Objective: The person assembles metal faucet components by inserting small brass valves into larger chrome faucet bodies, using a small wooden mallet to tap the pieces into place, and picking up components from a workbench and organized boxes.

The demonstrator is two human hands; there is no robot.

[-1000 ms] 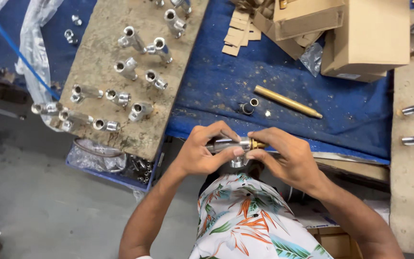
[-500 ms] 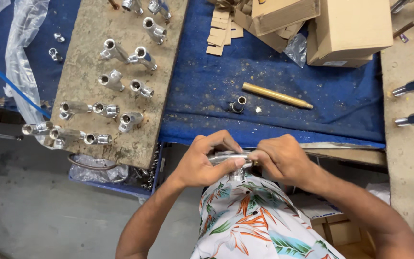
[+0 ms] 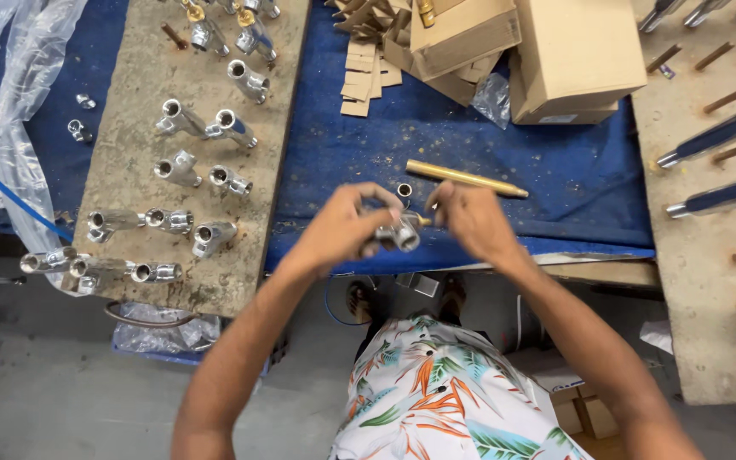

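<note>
The left hand (image 3: 347,228) had its grip closed around a shiny metal fitting (image 3: 398,236). The right hand (image 3: 473,223) pinched its brass end. Both were over the blue counter (image 3: 555,179).

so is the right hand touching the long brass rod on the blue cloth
Apart. The head view shows the right hand at the chrome fitting, with blue cloth visible between it and the brass rod.

Beyond the grip and to its right, plain brown cardboard boxes (image 3: 574,53) stand closed on the blue tabletop (image 3: 589,175), a smaller open carton (image 3: 462,34) beside them, with flat cardboard scraps (image 3: 366,72) and a crumpled clear plastic bag (image 3: 494,98) just alongside.
</note>
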